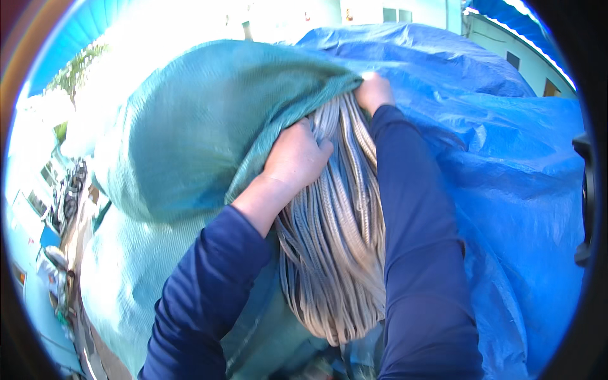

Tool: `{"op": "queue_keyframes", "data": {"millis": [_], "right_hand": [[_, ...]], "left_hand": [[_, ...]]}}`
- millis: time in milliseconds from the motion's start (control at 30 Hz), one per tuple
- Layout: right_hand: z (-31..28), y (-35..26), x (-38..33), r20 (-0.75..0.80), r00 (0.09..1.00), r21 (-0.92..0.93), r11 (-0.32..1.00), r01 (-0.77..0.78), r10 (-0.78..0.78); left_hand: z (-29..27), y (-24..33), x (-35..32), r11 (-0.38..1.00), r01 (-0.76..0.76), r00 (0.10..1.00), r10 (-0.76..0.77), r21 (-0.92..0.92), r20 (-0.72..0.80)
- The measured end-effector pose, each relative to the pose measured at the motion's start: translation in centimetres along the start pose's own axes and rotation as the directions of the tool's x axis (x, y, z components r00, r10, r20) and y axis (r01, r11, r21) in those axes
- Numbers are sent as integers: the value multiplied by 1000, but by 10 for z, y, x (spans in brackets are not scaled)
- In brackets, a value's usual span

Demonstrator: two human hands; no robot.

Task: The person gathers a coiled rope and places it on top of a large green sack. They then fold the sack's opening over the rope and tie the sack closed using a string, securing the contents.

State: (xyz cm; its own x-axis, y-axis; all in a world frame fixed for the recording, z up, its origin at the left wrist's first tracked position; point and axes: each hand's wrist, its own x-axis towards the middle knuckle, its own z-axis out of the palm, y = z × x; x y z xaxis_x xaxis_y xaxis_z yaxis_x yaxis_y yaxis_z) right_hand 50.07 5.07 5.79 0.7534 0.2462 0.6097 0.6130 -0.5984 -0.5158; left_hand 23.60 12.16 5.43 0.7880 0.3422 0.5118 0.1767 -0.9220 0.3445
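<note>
A large green woven sack [190, 120] bulges across the left and middle of the view. Out of its mouth hangs a thick bundle of pale grey braided rope [335, 234], its loops drooping toward me. My left hand [297, 155] is closed at the edge of the sack's mouth, against the upper left side of the rope; its fingertips are partly hidden. Farther up and to the right, my right hand [375, 92] is closed on the far corner of the same sack edge, beside the top of the rope.
Blue tarpaulin [506, 171] covers a big mound on the right and behind. Another pale green sack [139, 272] lies below at the left. Cluttered items [63, 196] line the ground at the far left. A building wall [513, 57] stands at the back right.
</note>
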Motion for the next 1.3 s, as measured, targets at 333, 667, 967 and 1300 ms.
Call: {"op": "queue_keyframes", "data": {"millis": [333,667,967,1300], "right_hand": [[-16,-6,0,-44,942,639,716,283,-332],[3,-57,47,227,904,-184,896,405,-362],[43,-36,90,273,953,-168,969,183,-132],[-39,4,22,326,907,-44,954,296,-267]], "left_hand": [[43,-18,1,984,-12,994,-8,-177,-106],[28,-16,3,963,93,994,-73,-253,87],[31,-6,3,983,63,998,-64,-173,0],[25,-29,18,927,78,992,-35,-367,123]]}}
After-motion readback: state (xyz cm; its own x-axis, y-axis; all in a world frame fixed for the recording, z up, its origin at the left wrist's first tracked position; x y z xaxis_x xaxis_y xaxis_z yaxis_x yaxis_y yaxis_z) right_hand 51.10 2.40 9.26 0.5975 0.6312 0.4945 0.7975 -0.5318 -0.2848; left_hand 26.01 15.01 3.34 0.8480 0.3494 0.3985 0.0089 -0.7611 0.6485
